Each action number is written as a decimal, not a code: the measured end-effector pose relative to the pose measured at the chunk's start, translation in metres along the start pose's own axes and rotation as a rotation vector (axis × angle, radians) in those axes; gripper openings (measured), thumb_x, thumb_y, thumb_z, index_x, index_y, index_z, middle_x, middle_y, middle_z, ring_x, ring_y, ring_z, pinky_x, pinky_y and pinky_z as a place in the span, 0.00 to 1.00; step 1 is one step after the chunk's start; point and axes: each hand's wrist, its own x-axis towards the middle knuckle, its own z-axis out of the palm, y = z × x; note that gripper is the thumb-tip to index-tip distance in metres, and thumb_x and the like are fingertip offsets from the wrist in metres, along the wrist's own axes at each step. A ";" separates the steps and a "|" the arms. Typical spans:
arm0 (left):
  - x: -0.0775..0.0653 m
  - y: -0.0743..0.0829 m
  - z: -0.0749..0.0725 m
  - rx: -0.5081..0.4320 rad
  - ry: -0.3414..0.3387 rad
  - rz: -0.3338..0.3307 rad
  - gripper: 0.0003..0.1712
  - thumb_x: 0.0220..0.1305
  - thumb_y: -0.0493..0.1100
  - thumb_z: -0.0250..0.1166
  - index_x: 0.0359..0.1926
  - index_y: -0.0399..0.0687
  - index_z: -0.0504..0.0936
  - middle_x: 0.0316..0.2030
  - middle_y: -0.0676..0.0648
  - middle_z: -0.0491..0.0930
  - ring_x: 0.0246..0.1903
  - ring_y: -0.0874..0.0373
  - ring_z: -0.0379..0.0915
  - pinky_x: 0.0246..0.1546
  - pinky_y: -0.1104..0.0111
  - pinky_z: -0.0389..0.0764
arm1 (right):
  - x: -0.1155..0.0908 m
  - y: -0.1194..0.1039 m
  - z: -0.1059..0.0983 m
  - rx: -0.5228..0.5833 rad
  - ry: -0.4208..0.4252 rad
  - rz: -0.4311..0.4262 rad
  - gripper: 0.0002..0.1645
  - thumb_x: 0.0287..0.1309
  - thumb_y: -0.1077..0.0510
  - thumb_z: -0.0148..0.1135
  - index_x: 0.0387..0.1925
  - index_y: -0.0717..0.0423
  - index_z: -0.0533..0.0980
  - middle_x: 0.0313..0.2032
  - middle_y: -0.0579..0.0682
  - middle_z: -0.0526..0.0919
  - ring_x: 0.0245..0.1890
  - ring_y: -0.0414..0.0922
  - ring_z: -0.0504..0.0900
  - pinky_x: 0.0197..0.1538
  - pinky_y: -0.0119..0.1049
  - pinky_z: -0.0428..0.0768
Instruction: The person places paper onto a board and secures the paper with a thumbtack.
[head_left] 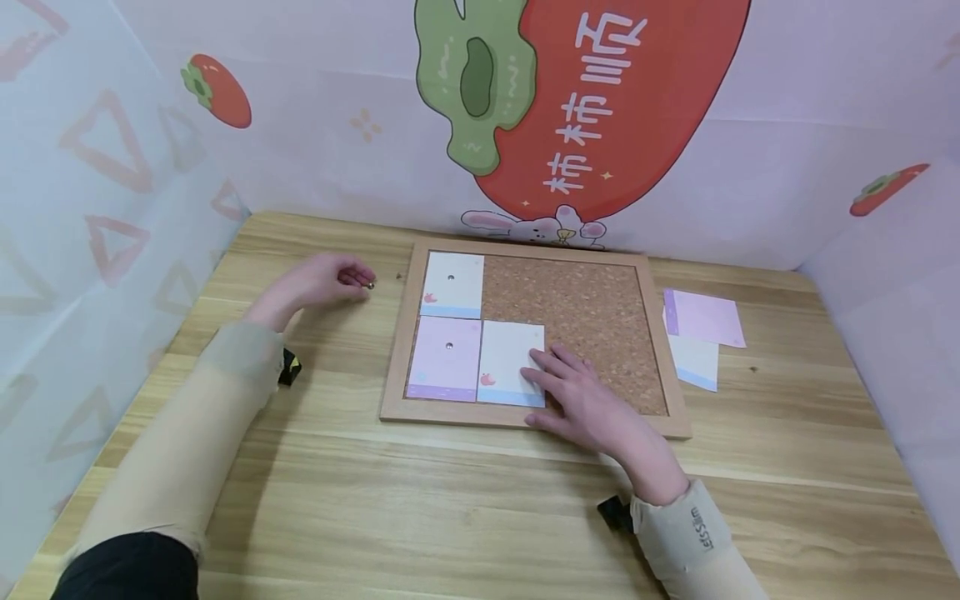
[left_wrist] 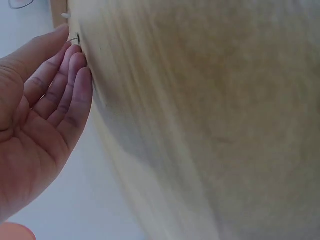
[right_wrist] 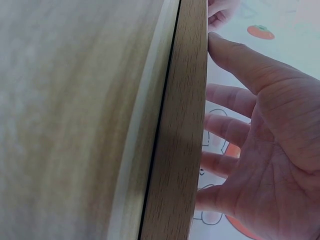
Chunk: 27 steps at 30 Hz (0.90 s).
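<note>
Between thumb and forefinger, my left hand pinches a small metal thumbtack just left of the corkboard; its thin pin shows in the left wrist view. My right hand is spread out, its fingertips touching the right side of a white card with a blue bottom strip. That card lies on the cork at lower middle. Beside it is a pink card, and above that another white card. Each of these two has a shiny tack head on it.
Right of the board, a loose pink card overlaps a white card. A tiny dark object lies near the board's left edge. The wooden frame surrounds the cork, and printed walls enclose the table.
</note>
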 end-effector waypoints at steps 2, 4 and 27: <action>0.002 0.002 0.000 0.033 0.009 0.006 0.16 0.65 0.38 0.67 0.53 0.37 0.81 0.51 0.37 0.83 0.52 0.44 0.80 0.59 0.51 0.77 | 0.000 0.000 0.000 -0.004 -0.001 -0.002 0.38 0.61 0.43 0.68 0.68 0.53 0.71 0.75 0.56 0.63 0.77 0.62 0.54 0.70 0.71 0.60; 0.003 0.004 0.001 0.063 0.022 0.010 0.14 0.65 0.38 0.67 0.50 0.37 0.82 0.48 0.37 0.84 0.49 0.45 0.80 0.57 0.51 0.78 | 0.000 0.000 0.000 -0.005 -0.003 -0.001 0.38 0.61 0.43 0.68 0.68 0.53 0.71 0.75 0.56 0.63 0.77 0.62 0.54 0.70 0.71 0.60; 0.003 0.015 0.005 0.196 0.122 0.003 0.03 0.63 0.35 0.68 0.37 0.44 0.87 0.40 0.41 0.88 0.46 0.45 0.81 0.55 0.50 0.78 | 0.000 -0.001 -0.001 -0.005 -0.003 -0.008 0.38 0.60 0.44 0.68 0.69 0.53 0.71 0.75 0.57 0.62 0.77 0.63 0.53 0.70 0.72 0.59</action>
